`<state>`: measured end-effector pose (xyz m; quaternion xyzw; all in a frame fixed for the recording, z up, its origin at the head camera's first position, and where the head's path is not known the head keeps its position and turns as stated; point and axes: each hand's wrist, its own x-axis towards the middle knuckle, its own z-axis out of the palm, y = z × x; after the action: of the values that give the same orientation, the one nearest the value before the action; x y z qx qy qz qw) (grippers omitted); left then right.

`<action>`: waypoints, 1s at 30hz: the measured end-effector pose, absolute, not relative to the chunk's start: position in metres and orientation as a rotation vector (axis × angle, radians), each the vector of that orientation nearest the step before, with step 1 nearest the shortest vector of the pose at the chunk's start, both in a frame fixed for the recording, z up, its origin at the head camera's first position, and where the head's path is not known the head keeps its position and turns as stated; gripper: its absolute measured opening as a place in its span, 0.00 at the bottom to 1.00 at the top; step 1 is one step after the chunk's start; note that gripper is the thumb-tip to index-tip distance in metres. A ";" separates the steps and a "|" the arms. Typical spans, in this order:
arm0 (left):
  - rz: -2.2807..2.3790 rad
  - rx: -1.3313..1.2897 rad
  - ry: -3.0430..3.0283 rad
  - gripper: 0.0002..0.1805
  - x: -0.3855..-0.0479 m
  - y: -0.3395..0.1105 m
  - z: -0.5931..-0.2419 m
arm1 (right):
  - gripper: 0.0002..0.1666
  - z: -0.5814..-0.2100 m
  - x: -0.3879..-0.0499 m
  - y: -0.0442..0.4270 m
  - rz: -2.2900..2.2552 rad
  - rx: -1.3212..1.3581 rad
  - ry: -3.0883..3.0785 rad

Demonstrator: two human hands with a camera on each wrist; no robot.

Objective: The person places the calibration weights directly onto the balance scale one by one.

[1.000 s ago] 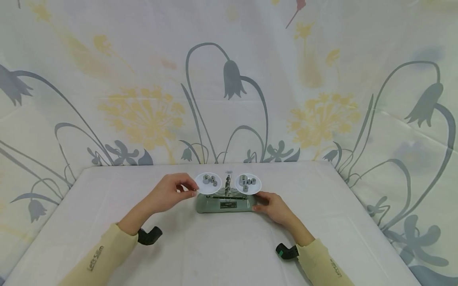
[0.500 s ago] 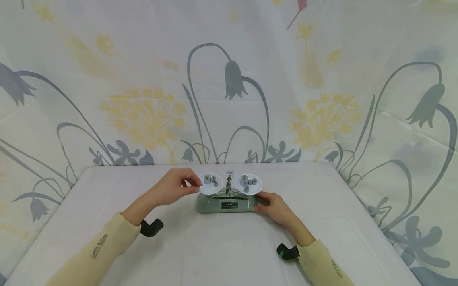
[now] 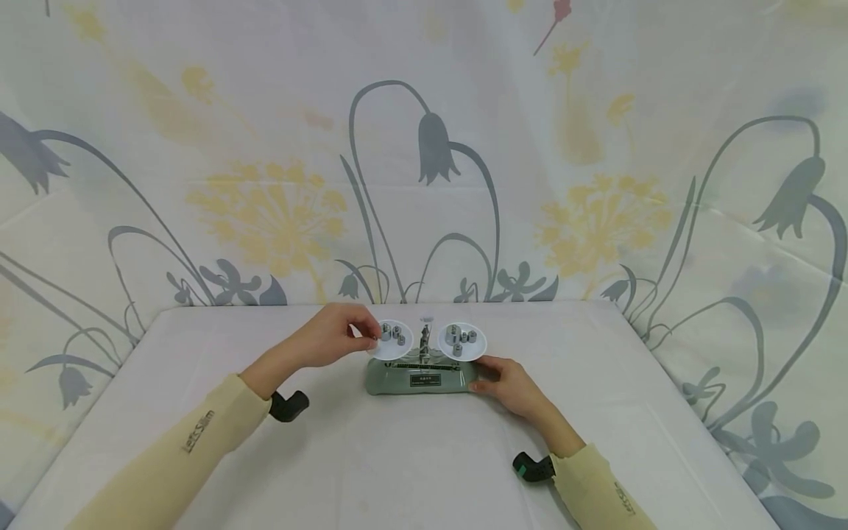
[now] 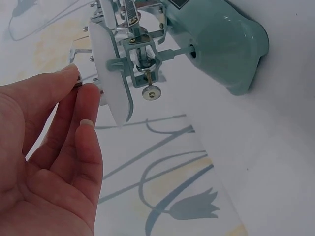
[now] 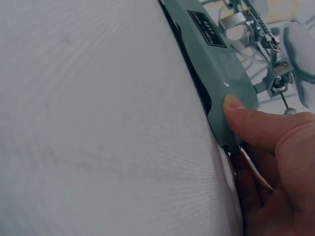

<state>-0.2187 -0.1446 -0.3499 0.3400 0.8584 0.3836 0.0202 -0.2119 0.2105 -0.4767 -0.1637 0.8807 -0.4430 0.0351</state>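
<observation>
A balance scale [image 3: 391, 380] with a green base and two white pans stands before me. Several metal weights sit on its left pan [image 3: 399, 353] and several more on its right pan [image 3: 473, 350]. My left hand [image 3: 330, 336] is at the left pan's outer edge, pinching a small metal weight [image 4: 78, 80] between thumb and fingertips; most of that weight is hidden. At the other end of the base, my right hand [image 3: 509, 386] grips the corner. In the right wrist view, its thumb [image 5: 248, 120] presses the green front face, with the other fingers behind.
The scale rests on a white-covered table [image 3: 411, 464]. Behind it hangs a pale cloth [image 3: 298, 96] printed with flowers. A black curved device [image 3: 289, 405] is on the left wrist, another black device [image 3: 532, 467] on the right.
My left hand has moved up and to the right, from outside the left pan's rim to over its edge, still pinching. My right hand stays on the base.
</observation>
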 end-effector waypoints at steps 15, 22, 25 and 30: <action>1.005 1.088 2.656 0.05 -0.228 -0.134 -0.345 | 0.34 -0.477 -0.211 0.211 -1.374 -0.502 2.705; 0.995 1.095 2.630 0.05 -0.231 -0.132 -0.345 | 0.33 -0.477 -0.211 0.211 -1.374 -0.486 2.703; 1.002 1.087 2.619 0.06 -0.231 -0.131 -0.345 | 0.33 -0.476 -0.212 0.211 -1.379 -0.483 2.697; 1.020 1.074 2.599 0.06 -0.232 -0.130 -0.348 | 0.33 -0.476 -0.211 0.210 -1.379 -0.488 2.697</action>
<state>-0.2319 -0.1305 -0.3478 0.3581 0.8663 0.3401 0.0750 -0.2112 0.2095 -0.4760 -0.1590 0.8784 -0.4492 0.0367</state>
